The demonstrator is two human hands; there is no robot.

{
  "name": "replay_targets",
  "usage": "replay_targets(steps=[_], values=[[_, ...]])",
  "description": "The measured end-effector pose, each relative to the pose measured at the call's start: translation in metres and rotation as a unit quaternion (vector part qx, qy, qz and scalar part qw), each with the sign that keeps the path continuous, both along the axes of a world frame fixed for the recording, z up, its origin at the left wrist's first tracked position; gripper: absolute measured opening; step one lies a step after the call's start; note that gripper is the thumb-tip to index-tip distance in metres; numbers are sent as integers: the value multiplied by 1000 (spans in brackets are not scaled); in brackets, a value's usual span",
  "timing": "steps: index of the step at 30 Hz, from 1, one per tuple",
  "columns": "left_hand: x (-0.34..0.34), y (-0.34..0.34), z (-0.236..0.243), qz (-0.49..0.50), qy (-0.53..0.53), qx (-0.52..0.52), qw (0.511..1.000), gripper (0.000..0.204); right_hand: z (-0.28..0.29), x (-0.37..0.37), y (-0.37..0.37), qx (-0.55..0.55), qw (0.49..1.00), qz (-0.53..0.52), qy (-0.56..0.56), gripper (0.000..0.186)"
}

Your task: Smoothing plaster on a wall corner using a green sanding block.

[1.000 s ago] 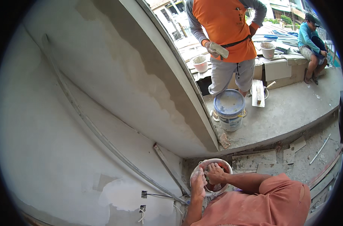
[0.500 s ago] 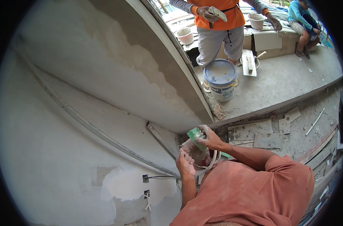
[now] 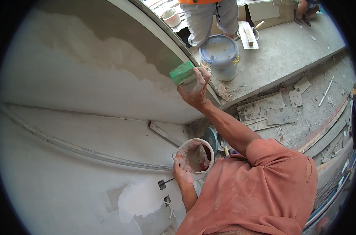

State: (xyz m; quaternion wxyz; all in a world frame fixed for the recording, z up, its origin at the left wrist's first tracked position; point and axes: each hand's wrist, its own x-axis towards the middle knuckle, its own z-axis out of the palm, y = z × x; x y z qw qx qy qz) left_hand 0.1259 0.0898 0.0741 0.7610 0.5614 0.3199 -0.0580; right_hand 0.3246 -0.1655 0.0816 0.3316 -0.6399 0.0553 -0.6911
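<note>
Green scraper [image 3: 182, 73] (just one) sits in my half-curled right hand [image 3: 197, 87]. My left hand [image 3: 181, 172], partly closed, grips one bucket [image 3: 185, 153].

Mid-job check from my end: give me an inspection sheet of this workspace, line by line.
Surface: wall pale, with a darker band toward the top.
Things in hand: green tool; bucket, residue inside.
Clutter: flat pieces and thin white rod on the floor.
Hands: right hand holds the green tool by the wall, contact unclear; left hand grips the bucket's side.
Cables: black cable and pale wires at wall openings.
Surroundings: blue-topped pail; another person's legs behind it.
</note>
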Motion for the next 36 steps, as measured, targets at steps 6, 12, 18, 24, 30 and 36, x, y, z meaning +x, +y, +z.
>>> replay_targets(steps=[6,12,18,24,30,36], values=[[1,21,-7,19,16,7,1000,28,2,18,-3,11,999,-15,33,102],[2,21,-6,-16,20,-2,1000,33,31,31,-5,15,998,-55,28,97],[6,11,-4,-9,23,1,1000,33,-19,26,27,-23,996,-23,88,94],[1,19,-11,-10,5,-25,1000,27,32,19,0,-14,999,-36,-20,97],[1,12,-9,-3,29,-5,1000,32,45,35,-1,3,998,-49,34,96],[0,20,-12,1,24,-18,1000,28,7,21,20,-85,989,39,114,93]])
